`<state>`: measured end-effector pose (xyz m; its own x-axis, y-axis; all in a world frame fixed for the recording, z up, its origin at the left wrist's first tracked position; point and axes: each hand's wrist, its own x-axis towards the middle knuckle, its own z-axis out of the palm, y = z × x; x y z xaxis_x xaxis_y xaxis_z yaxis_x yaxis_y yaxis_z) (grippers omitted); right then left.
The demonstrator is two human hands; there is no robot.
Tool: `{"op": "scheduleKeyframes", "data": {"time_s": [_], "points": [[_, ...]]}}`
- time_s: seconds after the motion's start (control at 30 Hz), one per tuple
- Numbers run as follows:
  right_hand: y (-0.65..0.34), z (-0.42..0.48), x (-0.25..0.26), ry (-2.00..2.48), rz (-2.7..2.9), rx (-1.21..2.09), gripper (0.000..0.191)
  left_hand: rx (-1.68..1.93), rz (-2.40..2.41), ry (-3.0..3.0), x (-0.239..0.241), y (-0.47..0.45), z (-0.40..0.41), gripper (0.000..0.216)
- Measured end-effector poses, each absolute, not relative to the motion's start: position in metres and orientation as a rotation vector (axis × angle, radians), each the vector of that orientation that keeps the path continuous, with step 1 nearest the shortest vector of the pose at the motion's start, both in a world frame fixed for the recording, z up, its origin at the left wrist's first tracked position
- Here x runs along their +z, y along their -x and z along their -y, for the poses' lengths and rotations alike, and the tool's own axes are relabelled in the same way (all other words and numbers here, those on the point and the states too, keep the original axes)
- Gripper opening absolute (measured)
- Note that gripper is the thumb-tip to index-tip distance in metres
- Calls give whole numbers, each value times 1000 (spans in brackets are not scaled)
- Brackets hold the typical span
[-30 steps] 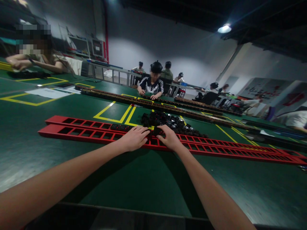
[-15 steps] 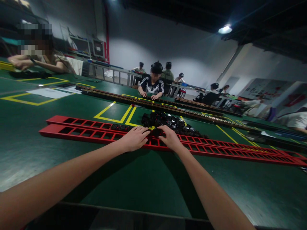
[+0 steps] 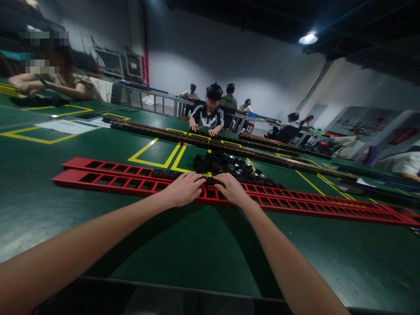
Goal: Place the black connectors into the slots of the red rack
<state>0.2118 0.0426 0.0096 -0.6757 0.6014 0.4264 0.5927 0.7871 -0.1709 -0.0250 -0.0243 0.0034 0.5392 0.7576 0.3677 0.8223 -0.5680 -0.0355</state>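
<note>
A long red frame (image 3: 131,180) with two rows of slots lies across the green table in front of me. My left hand (image 3: 185,189) rests over it, fingers stretched to the right and thumb apart at the near rail. Opposite, my right hand (image 3: 231,189) has its bent fingertips and thumb at a small black block (image 3: 210,180), which sits low at the frame between my hands; its underside is hidden. Farther left, two black blocks (image 3: 163,173) sit in slots of the far row. Right behind my hands lies a heap of black blocks (image 3: 229,166).
Beyond the heap, long dark rails (image 3: 183,139) run across the green table (image 3: 164,245). Yellow tape (image 3: 144,151) marks rectangles on its top. Paper sheets (image 3: 67,126) lie at the left. A co-worker (image 3: 207,116) sits opposite with both hands on a rail; another person leans in at far left.
The black block between my hands has gone lower, toward the frame. My right hand's fingers have flattened slightly over it. My left hand has hardly moved.
</note>
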Motion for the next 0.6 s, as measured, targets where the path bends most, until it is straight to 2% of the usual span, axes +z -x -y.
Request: {"op": "scheduleKeyframes", "data": {"time_s": [0.17, 0.33, 0.6], "points": [[-213, -38, 12, 895, 2442, -47, 24, -452, 1335, 2578, 2, 25, 23, 47], [-212, -30, 19, 838, 2179, -171, 29, -463, 1323, 2570, 1, 25, 22, 46], [-202, -28, 21, 863, 2546, 17, 22, -483, 1347, 2569, -2, 26, 21, 46]]}}
